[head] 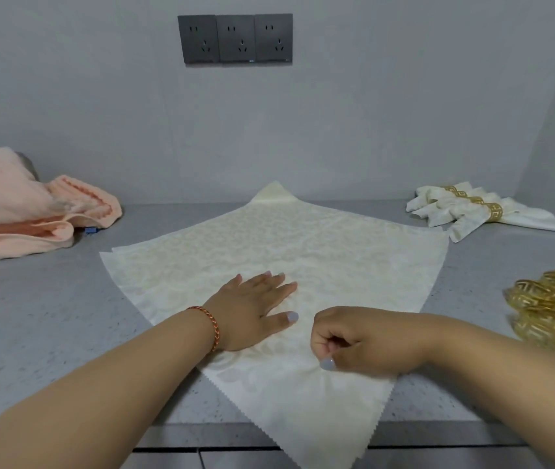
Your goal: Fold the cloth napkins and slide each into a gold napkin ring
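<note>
Flatly, our left hand (252, 308) lay spread open, palm down, on the cream napkin (303, 252). Just beside it, our right hand (360, 343) was curled, pinching the cloth between thumb and fingers.

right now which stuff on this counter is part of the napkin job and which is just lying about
Part of the job:
- spread cream napkin, left hand flat on it, right hand pinching it
- loose gold rings
- finished ringed napkins

Just lying about:
- pink towel
- wall sockets
</note>
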A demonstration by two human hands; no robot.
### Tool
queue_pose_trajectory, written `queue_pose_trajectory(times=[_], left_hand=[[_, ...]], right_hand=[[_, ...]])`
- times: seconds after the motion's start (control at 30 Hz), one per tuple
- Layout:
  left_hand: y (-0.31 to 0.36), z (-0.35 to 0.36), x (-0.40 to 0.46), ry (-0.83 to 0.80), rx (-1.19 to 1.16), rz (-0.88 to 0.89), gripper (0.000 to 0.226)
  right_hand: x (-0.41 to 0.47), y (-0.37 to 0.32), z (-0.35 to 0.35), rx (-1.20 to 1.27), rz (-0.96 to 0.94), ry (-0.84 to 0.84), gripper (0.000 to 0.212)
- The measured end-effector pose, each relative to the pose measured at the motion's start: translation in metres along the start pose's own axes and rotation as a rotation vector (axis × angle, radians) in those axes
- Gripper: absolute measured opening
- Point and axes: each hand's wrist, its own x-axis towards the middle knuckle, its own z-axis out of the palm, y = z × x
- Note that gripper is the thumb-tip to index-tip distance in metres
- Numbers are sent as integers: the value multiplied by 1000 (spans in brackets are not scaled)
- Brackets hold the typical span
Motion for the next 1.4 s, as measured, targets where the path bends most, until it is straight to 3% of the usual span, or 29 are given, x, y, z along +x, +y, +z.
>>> queue_pose_trajectory(times=[0.1,0.13,0.23,0.27,0.33,0.4,0.5,0.6,0.67,0.77,0.9,0.97,1.03,1.1,1.17,1.27,1.33,1.4], left_hand=[[1,1,-9,-31,-58,29,62],[2,-3,-14,-42,-211,40,59],[-2,-22,-43,-123,-1062,82,61],[-4,-30,-50,-157,-1142,129,64],[-2,-37,-64,-167,-929,198,64],[4,-34,-65,-13,-731,169,49],[7,-32,-59,140,-839,55,10],[8,-36,-61,91,-858,42,12],[12,-39,-65,52,-836,77,14],[21,-38,-65,26,-836,71,20],[26,-33,-61,64,-913,-59,40],[26,-33,-59,87,-1088,-173,40],[24,-33,-55,89,-1244,-304,31],[24,-32,-53,76,-1274,-363,34],[22,-32,-53,76,-1272,-360,45],[16,-38,-68,75,-1297,-211,71],[8,-35,-83,125,-1008,-36,61],[-1,-27,-95,190,-833,-8,36]], right_hand=[[-3,-2,-8,160,60,-45,20],[-3,-2,-10,246,80,-37,22],[2,2,-18,577,155,-8,25],[5,4,-21,667,178,-18,26],[10,9,-24,790,213,-45,26],[15,13,-27,835,232,-56,25],[18,15,-29,899,246,-54,20],[16,17,-29,897,222,-102,25],[15,17,-29,764,198,-160,32],[15,14,-26,607,185,-173,19],[9,12,-20,694,91,40,13],[-5,15,-23,683,-19,16,45],[-18,14,-20,365,-27,49,63],[-18,13,-15,135,13,293,46],[-12,9,-13,185,54,558,27],[-9,13,-17,274,152,710,27],[-14,13,-17,361,157,702,39],[-22,9,-12,427,160,666,43]])
